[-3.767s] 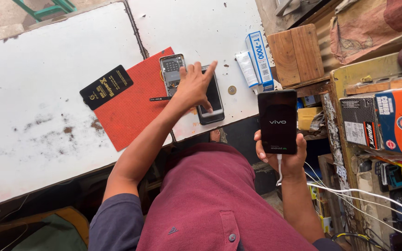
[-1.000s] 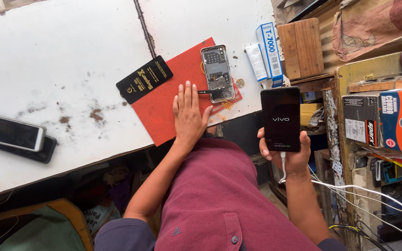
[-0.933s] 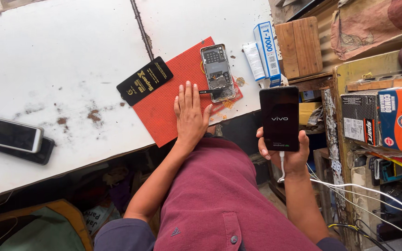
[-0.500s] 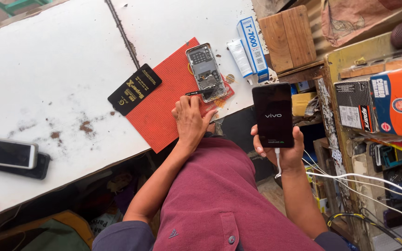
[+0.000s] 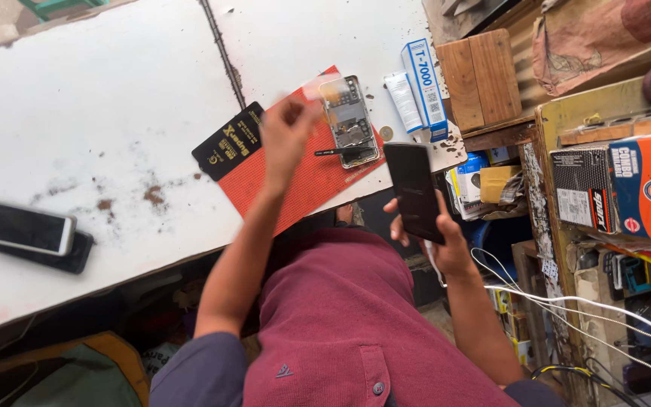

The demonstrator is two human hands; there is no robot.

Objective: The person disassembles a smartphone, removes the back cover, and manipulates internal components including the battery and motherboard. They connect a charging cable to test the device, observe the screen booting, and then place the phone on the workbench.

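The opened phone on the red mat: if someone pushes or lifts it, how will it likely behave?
The opened phone looks stiff and flat, so it should slide, not roll. Its insides are exposed, so it is probably fragile. The red mat may grip it somewhat.

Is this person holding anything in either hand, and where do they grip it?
The right hand grips a black phone by its lower end. The left hand is blurred; any hold cannot be told.
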